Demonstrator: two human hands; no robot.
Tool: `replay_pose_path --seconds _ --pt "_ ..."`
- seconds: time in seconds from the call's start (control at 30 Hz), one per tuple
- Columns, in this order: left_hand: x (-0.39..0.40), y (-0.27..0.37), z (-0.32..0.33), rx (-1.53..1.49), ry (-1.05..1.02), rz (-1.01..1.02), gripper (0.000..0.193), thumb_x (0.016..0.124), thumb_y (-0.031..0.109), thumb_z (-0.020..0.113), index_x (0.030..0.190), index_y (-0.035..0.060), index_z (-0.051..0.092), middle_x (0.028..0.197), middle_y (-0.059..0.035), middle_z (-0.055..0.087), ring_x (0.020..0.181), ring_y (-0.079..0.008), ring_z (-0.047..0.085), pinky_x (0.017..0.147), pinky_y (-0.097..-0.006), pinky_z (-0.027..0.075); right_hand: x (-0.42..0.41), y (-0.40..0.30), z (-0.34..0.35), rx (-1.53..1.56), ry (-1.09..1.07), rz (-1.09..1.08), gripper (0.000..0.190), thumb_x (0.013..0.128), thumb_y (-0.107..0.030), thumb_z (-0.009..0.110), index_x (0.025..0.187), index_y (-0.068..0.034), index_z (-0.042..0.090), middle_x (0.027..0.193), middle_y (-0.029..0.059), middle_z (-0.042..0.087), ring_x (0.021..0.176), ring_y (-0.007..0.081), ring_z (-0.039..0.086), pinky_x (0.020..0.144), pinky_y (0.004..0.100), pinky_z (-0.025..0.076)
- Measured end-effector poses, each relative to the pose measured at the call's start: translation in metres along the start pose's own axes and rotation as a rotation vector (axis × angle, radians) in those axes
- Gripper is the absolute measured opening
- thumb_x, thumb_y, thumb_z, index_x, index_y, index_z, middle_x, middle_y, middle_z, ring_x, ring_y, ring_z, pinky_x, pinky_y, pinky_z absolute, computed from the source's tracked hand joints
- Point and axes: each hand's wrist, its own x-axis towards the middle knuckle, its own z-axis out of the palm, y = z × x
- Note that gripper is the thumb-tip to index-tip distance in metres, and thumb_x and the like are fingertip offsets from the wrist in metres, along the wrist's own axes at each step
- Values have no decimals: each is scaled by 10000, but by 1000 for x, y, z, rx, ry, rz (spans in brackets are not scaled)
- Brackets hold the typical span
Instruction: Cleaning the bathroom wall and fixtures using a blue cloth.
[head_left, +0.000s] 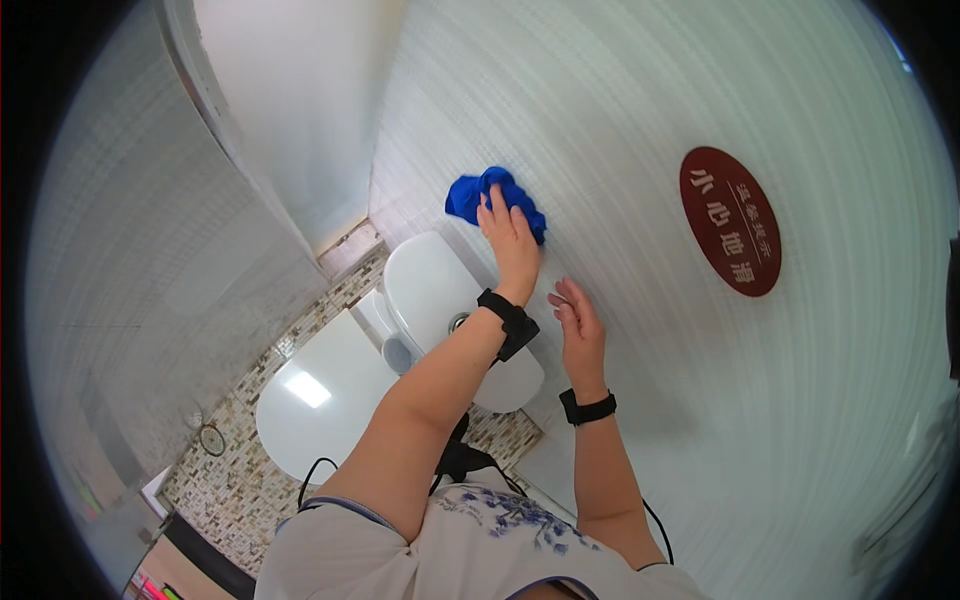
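My left hand (510, 240) rests on a bunched blue cloth (499, 196), pressing it against the pale, finely striped wall panel (600, 135) above the toilet tank. Its fingers are spread over the cloth, and part of the palm side is hidden. Lower and to the right, my right hand (580, 326) is held near the same panel with loosely bent fingers and nothing in it. Whether it touches the panel cannot be told. Both wrists wear black straps.
Below my left arm are the white toilet tank (431, 277) and closed toilet lid (330, 390). A dark red oval sign (731, 221) with writing is on the wall panel. Mosaic tile floor (232, 480) with a round drain (212, 440) lies lower left. Black cables hang beside my arms.
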Motion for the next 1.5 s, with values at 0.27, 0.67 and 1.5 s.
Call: replay_pose_path --seconds 0.27,0.67,1.5 --pt "-72 0 18 -9 -123 -136 521 953 174 365 1424 14 207 1404 -333 218 1306 -448 215 1083 -457 172 -21 22 -28 56 60 30 363 942 -55 440 1299 12 448 1249 156 535 1090 215 565 894 310 453" --pt "-191 31 31 8 -384 16 569 954 190 392 1417 -38 152 1424 -347 116 1334 -488 99 1086 -515 120 -71 54 -78 -110 353 63 251 921 -60 461 1146 -1 556 1075 157 630 938 221 615 817 306 466" --pt "-210 -203 55 -15 -29 -591 584 958 294 326 1445 26 147 1462 -247 216 1347 -378 216 1102 -384 189 -79 208 -40 17 -190 176 358 940 -39 395 1288 13 462 1217 187 553 1095 238 565 869 308 470"
